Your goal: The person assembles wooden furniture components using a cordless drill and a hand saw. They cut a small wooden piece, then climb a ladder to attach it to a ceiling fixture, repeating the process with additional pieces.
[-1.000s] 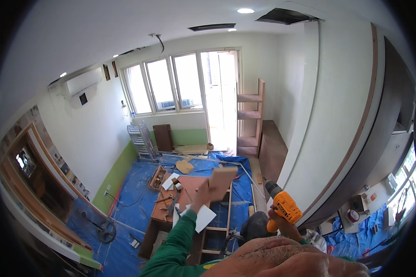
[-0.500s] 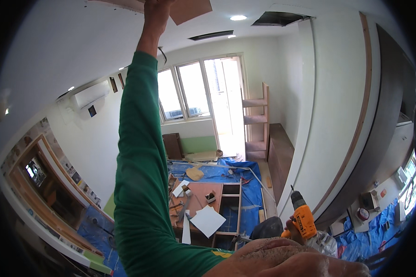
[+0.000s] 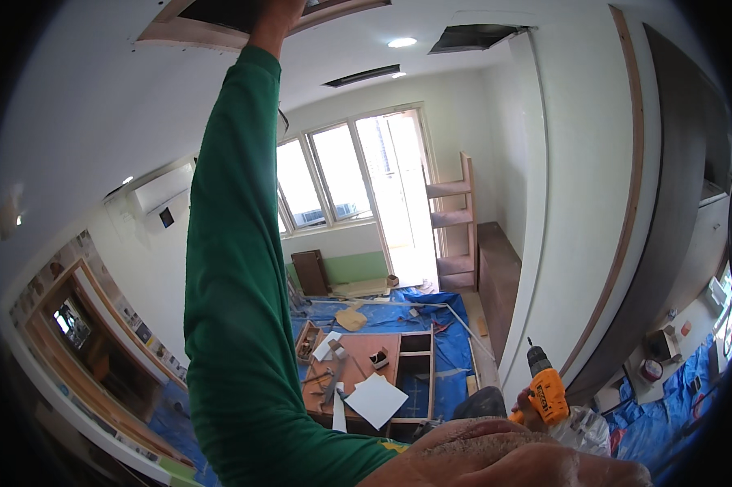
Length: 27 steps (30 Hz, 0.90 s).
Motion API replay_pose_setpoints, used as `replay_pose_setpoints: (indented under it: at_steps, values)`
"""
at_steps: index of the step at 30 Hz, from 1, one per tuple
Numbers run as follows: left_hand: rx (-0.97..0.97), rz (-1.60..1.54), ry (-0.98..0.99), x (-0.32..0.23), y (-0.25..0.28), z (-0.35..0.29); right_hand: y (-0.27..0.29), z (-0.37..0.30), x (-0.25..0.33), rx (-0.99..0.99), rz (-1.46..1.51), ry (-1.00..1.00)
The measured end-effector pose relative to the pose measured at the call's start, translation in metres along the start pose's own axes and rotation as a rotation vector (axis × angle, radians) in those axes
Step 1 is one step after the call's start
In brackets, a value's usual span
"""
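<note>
My left arm, in a green sleeve, stretches up to the ceiling. The top edge cuts off my left hand [image 3: 280, 18], so its fingers are hidden and any grip cannot be made out. It is at a ceiling opening [image 3: 220, 11] with a dark inside and a brown wooden frame [image 3: 189, 31] around it. Low on the right, my right hand [image 3: 531, 411] is closed around the handle of an orange and black cordless drill [image 3: 549, 394]. The drill's bit points upward, away from any surface.
Below stands a work table [image 3: 358, 353] with a white square board [image 3: 376, 401], a hammer and small boxes on it. Blue sheeting [image 3: 451, 349] covers the floor around it. A wooden shelf unit [image 3: 468, 203] stands by the bright doorway. Another ceiling opening [image 3: 475, 37] is at the right.
A brown panel beside my left hand has gone out of view, and the framed ceiling opening now shows there. The view has shifted slightly. The drill stays in my right hand.
</note>
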<state>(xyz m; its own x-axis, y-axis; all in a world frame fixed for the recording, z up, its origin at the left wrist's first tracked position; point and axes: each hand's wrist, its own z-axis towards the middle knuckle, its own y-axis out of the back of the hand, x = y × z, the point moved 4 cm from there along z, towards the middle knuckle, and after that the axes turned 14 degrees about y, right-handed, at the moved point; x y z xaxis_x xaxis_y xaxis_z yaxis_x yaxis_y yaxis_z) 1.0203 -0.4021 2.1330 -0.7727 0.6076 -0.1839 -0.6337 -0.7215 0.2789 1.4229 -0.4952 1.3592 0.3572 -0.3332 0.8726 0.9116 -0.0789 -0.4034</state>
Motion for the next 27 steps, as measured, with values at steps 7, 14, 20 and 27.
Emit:
replay_pose_setpoints:
  at_steps: [7, 14, 20, 27]
  values:
    - [-0.145, -0.023, 0.07, 0.003, -0.016, 0.005, -0.007, -0.003, 0.001, -0.02, 0.026, -0.009]
    - [-0.008, 0.095, 0.033, -0.025, -0.028, -0.016, -0.005, 0.002, -0.011, -0.07, 0.036, -0.037]
    - [0.091, -0.041, -0.046, -0.027, -0.046, -0.006, -0.017, 0.001, 0.0, -0.057, 0.028, -0.123]
    - [0.178, -0.047, 0.142, -0.03, -0.049, -0.012, -0.028, -0.011, 0.007, 0.0, 0.052, -0.103]
